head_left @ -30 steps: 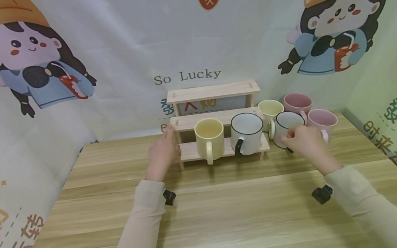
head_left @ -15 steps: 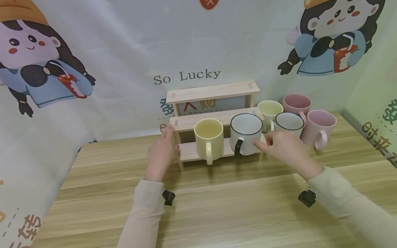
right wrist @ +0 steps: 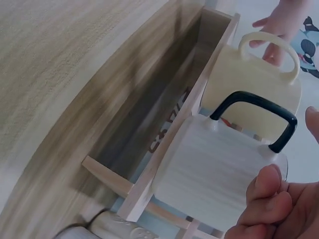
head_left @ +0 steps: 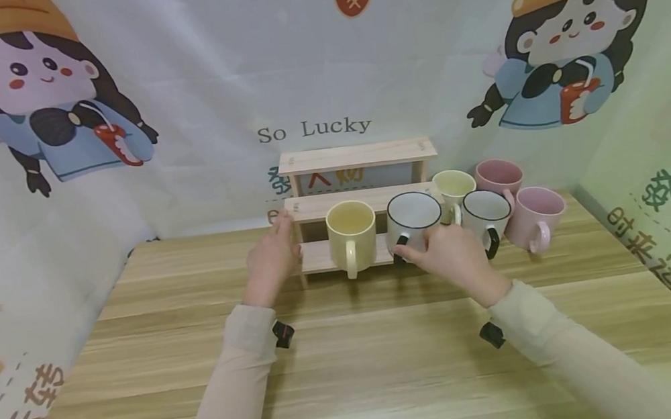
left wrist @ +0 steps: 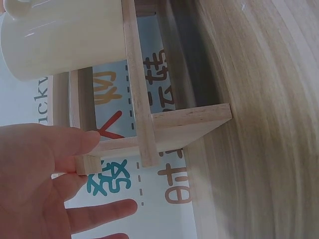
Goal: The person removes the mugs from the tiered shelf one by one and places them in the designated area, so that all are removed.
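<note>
On the lowest step of a three-tier wooden rack (head_left: 357,156), a pale yellow mug (head_left: 351,235) and a white mug (head_left: 413,210) with a black rim and black handle stand side by side. My left hand (head_left: 270,259) holds the rack's left side; the left wrist view has the thumb and a bent finger at the end of a board, other fingers stretched out. In front of the white mug is my right hand (head_left: 458,258), its thumb near the black handle (right wrist: 254,102). Its bent fingers (right wrist: 266,181) lie close to the mug's side; contact is unclear.
Right of the rack, several mugs stand close together on the wooden table (head_left: 351,370): a light yellow one (head_left: 453,184), a white black-rimmed one (head_left: 484,212), a dark pink one (head_left: 499,175) and a light pink one (head_left: 533,217). A printed cloth (head_left: 208,80) hangs behind.
My right hand has moved left from the mugs beside the rack to the white mug on the step. The left hand stays at the rack.
</note>
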`<state>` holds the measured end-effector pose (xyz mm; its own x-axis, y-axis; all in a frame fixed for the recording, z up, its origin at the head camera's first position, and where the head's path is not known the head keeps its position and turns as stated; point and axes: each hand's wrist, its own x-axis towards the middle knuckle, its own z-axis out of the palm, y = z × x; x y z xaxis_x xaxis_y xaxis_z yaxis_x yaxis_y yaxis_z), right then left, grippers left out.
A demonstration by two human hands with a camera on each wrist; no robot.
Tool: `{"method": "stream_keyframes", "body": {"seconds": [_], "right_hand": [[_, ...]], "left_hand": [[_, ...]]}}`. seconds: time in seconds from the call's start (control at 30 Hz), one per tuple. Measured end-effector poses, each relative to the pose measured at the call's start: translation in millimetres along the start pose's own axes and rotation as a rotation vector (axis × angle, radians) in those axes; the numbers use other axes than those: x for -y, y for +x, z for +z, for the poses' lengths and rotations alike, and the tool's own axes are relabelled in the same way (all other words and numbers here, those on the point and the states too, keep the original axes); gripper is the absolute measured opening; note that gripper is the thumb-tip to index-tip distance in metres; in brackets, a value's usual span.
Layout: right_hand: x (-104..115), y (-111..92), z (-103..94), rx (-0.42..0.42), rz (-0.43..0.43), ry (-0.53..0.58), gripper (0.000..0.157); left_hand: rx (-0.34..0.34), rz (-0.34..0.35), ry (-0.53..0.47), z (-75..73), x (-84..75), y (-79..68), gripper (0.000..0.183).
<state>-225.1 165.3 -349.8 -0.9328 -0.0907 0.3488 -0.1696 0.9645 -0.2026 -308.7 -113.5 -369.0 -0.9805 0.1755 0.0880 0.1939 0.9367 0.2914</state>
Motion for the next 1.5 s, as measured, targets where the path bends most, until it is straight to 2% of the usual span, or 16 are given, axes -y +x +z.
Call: {"method": "stream_keyframes", "body": {"seconds": [0.23,0.33,0.6,0.8,0.97,1.17,1.5], "right_hand": [[9,-2,6.0,-0.034,0.033,-0.140,0.067],[8,-4,7.5,-0.046,0.042,-0.166,0.068],[0,-6,1.1,0.026,0.038,-0.097,0.050],[-7,-7,0.9,-0.040,0.028,-0.096,0.037],[-10,-8,2.4,-0.095,0.028,-0.099,0.041],[-14,-7,-0.9,-0.104,0.030,-0.133,0.049],[-27,-13,-0.7,-0.125,-0.051,-0.076,0.036]], "left_hand": [[-0.009,0.016,0.003,3.5,3.9,1.4,0.057],[0.000,0.017,-0.004,5.4,3.6,1.6,0.058],[-0.003,0.018,0.012,2.6,1.7,1.0,0.060],[-0.019,0.021,0.025,0.3,1.5,1.3,0.060],[-0.015,0.008,0.032,-0.8,1.5,0.6,0.056],[0.000,-0.010,0.033,-1.1,0.8,0.8,0.059],[0.010,-0.013,0.032,-1.1,0.8,0.3,0.059]]}}
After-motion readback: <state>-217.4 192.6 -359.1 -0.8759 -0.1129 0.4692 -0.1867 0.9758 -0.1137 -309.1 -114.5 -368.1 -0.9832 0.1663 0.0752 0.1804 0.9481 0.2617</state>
